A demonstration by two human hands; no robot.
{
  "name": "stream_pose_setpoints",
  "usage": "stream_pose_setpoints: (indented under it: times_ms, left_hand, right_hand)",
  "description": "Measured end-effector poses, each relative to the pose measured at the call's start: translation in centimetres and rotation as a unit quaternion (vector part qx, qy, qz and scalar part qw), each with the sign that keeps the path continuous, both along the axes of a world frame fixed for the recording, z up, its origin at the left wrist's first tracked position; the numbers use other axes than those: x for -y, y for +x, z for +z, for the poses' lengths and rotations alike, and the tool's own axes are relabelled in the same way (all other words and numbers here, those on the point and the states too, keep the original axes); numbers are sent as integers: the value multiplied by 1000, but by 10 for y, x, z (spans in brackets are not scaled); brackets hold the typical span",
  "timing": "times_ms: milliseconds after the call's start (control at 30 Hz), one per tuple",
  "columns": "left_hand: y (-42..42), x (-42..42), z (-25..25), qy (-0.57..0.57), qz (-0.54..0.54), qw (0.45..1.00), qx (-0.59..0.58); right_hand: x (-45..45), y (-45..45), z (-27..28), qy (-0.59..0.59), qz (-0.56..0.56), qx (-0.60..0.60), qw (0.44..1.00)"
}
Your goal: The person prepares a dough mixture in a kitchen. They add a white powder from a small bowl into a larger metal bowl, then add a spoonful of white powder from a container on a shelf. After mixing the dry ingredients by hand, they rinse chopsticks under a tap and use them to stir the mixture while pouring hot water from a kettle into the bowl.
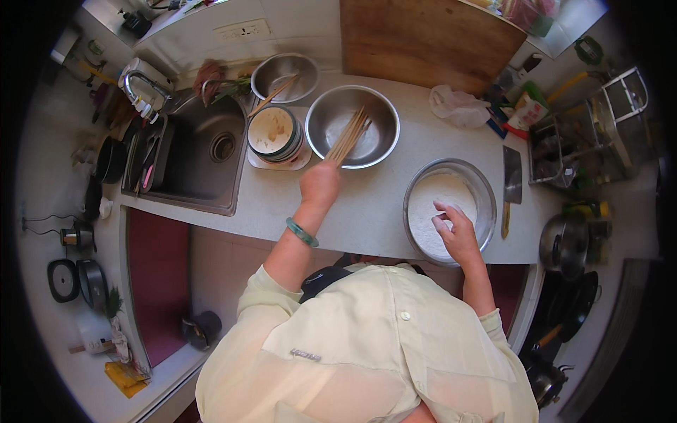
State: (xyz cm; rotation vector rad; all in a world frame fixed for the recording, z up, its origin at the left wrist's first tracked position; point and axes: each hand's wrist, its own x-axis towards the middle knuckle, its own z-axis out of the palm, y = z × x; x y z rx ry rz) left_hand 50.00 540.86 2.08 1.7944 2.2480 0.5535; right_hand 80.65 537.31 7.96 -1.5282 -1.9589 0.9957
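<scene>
My left hand (319, 185) is closed around a bundle of wooden chopsticks (346, 138), whose far ends reach over a large stainless steel bowl (390, 108). Above the metal bowl of white flour (489, 198) at the right is my right hand (456, 228), its fingers curled and apart, with white powder on the fingertips and nothing held. The flour (423, 201) has a fairly even surface. Left of the large bowl stands a stack of plates or bowls (271, 130) on a tray. Behind the stack, a smaller steel bowl (309, 66) has a pair of chopsticks lying across its rim.
A cleaver (512, 174) lies right of the flour bowl. A steel sink (195, 150) with a faucet is at the left. A wooden board (428, 42) leans on the wall, near a plastic bag (459, 106). Wire racks (579, 132) and pans stand at the far right.
</scene>
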Motion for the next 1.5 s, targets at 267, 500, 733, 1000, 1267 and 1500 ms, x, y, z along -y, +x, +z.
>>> stream_pose_setpoints:
  times_ms: [267,500,733,1000,1267,1500]
  left_hand:
    - [-35,17,12,46,26,969,241]
    - [-54,37,14,-57,93,845,523]
    - [-59,31,-20,46,115,890,440]
    - [-23,0,16,20,36,963,265]
    - [-9,-16,8,-61,-4,997,36]
    - [-10,-18,15,-76,2,994,76]
  right_hand:
    - [-1,-17,5,-9,16,25,1000]
    - [-2,-33,2,-30,36,24,999]
    - [-6,-57,-3,-22,87,32,995]
    - [-2,-64,-3,-62,93,47,993]
    - [1,-55,-6,-50,73,35,995]
    - [4,-44,-8,-53,64,27,996]
